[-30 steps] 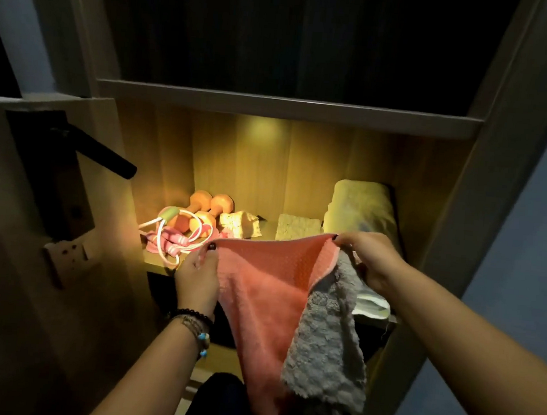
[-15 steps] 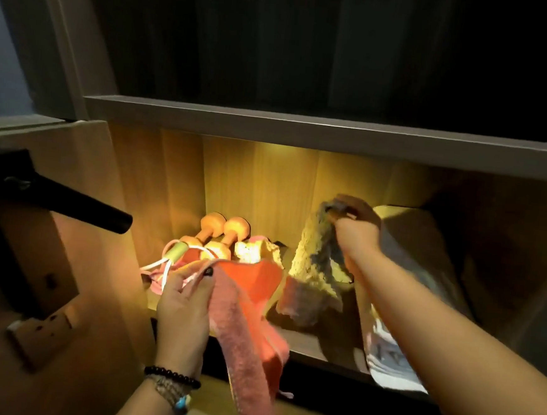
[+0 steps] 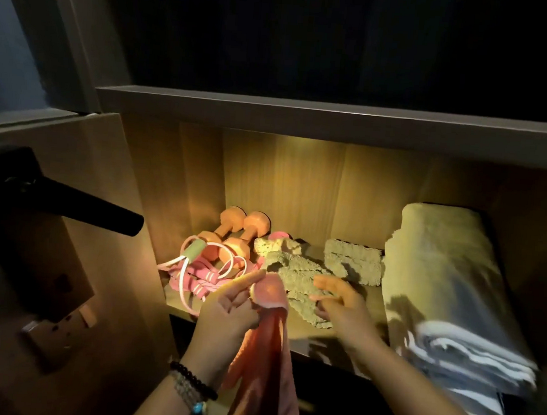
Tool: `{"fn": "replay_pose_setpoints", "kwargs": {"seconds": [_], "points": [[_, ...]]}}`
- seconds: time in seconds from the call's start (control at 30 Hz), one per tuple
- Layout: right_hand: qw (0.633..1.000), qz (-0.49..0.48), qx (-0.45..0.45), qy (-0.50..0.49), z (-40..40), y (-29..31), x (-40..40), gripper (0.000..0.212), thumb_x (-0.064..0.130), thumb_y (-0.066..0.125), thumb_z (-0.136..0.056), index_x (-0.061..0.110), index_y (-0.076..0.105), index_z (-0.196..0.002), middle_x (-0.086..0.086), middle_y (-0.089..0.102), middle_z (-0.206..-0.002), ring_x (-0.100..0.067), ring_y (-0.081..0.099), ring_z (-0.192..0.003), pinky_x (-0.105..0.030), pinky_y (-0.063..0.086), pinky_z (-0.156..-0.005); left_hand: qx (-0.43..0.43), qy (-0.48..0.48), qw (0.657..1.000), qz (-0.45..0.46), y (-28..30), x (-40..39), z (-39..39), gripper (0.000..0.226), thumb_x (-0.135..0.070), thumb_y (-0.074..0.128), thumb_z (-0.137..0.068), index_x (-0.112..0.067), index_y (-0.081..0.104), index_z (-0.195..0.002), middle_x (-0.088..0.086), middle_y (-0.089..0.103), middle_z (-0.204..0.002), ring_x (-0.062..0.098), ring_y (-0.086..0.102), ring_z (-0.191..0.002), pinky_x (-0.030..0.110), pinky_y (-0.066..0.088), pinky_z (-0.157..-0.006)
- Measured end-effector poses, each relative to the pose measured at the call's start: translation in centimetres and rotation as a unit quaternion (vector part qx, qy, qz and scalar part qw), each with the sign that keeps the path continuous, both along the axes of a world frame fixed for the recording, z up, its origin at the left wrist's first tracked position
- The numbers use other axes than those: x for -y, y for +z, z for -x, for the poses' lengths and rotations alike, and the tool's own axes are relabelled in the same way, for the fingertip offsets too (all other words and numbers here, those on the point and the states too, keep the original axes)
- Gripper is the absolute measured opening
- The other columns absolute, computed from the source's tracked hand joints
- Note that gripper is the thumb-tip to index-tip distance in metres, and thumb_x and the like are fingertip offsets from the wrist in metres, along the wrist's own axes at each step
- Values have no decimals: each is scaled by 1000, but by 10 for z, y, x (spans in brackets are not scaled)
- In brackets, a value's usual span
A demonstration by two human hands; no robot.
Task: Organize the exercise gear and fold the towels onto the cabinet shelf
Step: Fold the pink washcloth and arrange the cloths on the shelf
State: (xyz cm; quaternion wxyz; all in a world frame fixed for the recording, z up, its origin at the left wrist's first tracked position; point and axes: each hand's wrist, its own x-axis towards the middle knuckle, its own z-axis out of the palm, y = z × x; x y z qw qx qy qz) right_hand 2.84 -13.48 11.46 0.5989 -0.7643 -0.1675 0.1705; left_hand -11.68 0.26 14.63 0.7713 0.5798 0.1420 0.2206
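2 dumbbells (image 3: 235, 234) left on shelf (image 3: 369, 300), folded towels (image 3: 448, 293) right

No text, label or number can be read anywhere.

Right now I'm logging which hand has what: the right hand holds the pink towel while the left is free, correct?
No, swapped. The head view shows the left hand gripping the pink towel; the right hand is free, fingers spread.

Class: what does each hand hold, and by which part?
The left hand pinches the pink towel near its upper end; the right hand holds nothing.
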Motion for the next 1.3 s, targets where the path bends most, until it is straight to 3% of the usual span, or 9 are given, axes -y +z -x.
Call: {"fn": "replay_pose_setpoints", "kwargs": {"seconds": [0.1,0.23,0.4,0.57,0.7,0.97,1.1,1.23,1.3], "points": [[989,-103,-51,96,40,2,23,39,-8,58,-84,21,64,-109,2,66,-109,-17,66,-99,-35,55,-89,-4,16,999,-37,6,25,-6,40,14,65,-79,-15,69,-106,0,75,-99,12,71,-93,17,54,-67],[993,-63,37,93,52,-7,37,29,1,65,-83,19,64,-107,2,68,-95,-12,64,-88,-18,49,-72,-21,89,988,-128,12,60,-18,26,11,69,-76,-12,76,-84,5,76,-80,15,72,-79,23,56,-65],[993,-55,102,34,38,-9,66,19,6,56,-91,19,64,-80,5,62,-69,-6,55,-62,-18,40,-56,2,139,977,-160,22,77,-37,18,2,72,-79,-15,76,-80,4,74,-78,13,69,-75,24,55,-65],[986,-66,147,41,18,8,93,16,21,57,-93,12,61,-80,-5,57,-71,-9,49,-67,-30,37,-62,-23,259,950,-173,24,71,-65,14,-15,77,-79,-27,72,-75,-13,67,-79,-7,58,-71,19,46,-64],[985,-29,163,57,7,20,113,21,22,67,-87,11,62,-69,10,53,-60,-1,45,-58,-25,34,-56,-100,266,948,-142,8,58,-88,25,-27,69,-83,-9,58,-70,0,56,-70,18,51,-68,33,39,-66],[978,81,193,9,2,31,159,20,26,79,-77,15,66,-67,7,61,-64,-1,51,-59,-22,38,-57,-128,339,926,-103,-12,10,-97,27,-18,54,-92,-11,46,-67,11,43,-76,21,40,-68,30,28,-66],[975,89,204,-15,3,45,155,17,16,79,-77,17,66,-66,11,57,-61,4,47,-55,-16,35,-53,-132,185,973,-49,-20,-13,-78,28,-21,51,-98,-28,42,-72,-7,43,-76,8,42,-67,28,40,-64],[965,118,234,27,7,58,121,9,8,74,-78,17,72,-75,4,68,-74,-2,58,-71,-21,44,-68,-76,53,985,-145,-22,-7,-55,7,-23,55,-97,-18,60,-94,1,64,-91,16,60,-78,27,46,-65],[960,125,248,40,10,63,100,4,10,75,-78,14,75,-78,2,71,-76,-4,60,-73,-21,46,-68,-42,-45,981,-186,-21,2,-44,21,-34,60,-92,-23,64,-109,0,70,-100,20,69,-82,28,54,-63]]}}
